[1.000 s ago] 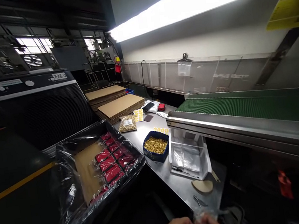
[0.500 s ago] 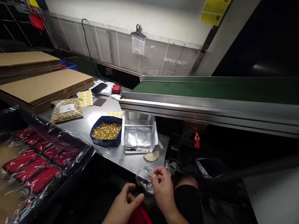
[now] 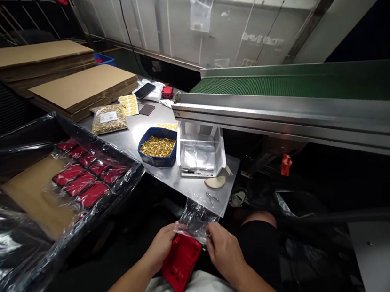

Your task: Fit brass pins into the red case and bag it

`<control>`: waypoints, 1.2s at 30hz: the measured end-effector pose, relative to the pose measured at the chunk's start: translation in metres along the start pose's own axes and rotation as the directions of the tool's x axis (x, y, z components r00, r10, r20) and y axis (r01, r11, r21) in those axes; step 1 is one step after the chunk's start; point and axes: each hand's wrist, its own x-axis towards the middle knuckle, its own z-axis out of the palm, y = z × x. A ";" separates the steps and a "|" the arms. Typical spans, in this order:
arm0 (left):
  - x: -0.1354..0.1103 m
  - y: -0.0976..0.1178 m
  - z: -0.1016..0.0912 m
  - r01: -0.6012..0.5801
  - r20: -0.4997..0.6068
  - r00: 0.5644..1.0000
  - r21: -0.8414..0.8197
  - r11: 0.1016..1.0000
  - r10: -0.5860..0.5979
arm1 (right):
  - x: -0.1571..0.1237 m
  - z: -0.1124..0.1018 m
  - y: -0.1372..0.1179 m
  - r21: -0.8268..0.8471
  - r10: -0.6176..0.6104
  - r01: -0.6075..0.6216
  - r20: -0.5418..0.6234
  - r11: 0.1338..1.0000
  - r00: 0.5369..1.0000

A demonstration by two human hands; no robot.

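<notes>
My left hand [image 3: 161,247] grips a flat red case [image 3: 181,263] over my lap, low in the centre of the view. The top end of the case sits in the mouth of a clear plastic bag [image 3: 196,217]. My right hand [image 3: 224,251] pinches the right edge of that bag, fingers closed. Both hands are close together, just in front of the near corner of the steel table [image 3: 149,123].
A blue tray of small brass parts [image 3: 157,146] and a white box of clear bags [image 3: 200,154] stand on the table. A plastic-lined black crate with several bagged red cases [image 3: 83,176] is at left. Cardboard stacks [image 3: 83,86] lie behind. A green conveyor [image 3: 297,83] runs at right.
The view has tilted down from the room to my lap. My left hand has taken hold of the red case and lifted it, and the bag now covers its top end.
</notes>
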 end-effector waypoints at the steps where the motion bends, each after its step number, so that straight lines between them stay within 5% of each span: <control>1: -0.003 -0.005 -0.003 0.029 -0.006 1.000 -0.055 0.998 -0.029 | -0.005 0.008 0.003 0.048 0.014 -0.014 0.013 0.999 1.000; 3: -0.010 -0.014 -0.007 0.079 -0.006 0.997 -0.159 0.984 -0.081 | -0.010 0.020 0.004 0.271 0.087 -0.090 0.024 0.958 0.996; 6: -0.018 -0.026 -0.009 0.133 -0.024 0.989 -0.268 0.954 -0.144 | -0.007 0.021 -0.001 0.686 0.197 -0.220 0.113 0.693 0.974; 8: -0.021 -0.032 -0.009 0.140 -0.070 0.983 -0.314 0.939 -0.170 | -0.002 0.014 -0.003 0.777 0.118 -0.234 0.203 0.585 0.972; 11: -0.025 -0.039 -0.010 0.105 -0.152 0.974 -0.353 0.930 -0.168 | 0.001 0.002 0.000 0.670 -0.062 -0.159 0.294 0.725 0.954; 17: -0.030 -0.046 -0.007 0.056 -0.274 0.951 -0.301 0.952 -0.143 | -0.012 0.002 0.002 0.463 -0.152 -0.028 0.348 0.886 0.925; 23: -0.027 -0.046 -0.001 0.113 -0.531 0.827 -0.164 0.980 -0.184 | -0.016 -0.001 -0.013 0.305 -0.355 0.256 0.331 0.917 0.874; 28: -0.031 -0.001 0.001 0.117 -0.388 0.918 0.064 0.991 -0.083 | -0.004 -0.009 -0.012 0.404 -0.261 0.134 0.277 0.905 0.925; 32: -0.036 0.034 0.006 -0.048 -0.354 0.921 0.317 0.947 0.165 | 0.004 -0.009 -0.004 0.769 -0.147 -0.190 0.347 0.611 0.926; 36: -0.040 0.050 0.020 -0.206 -0.304 0.894 0.374 0.904 0.330 | 0.007 -0.009 0.001 0.850 -0.154 -0.372 0.452 0.373 0.878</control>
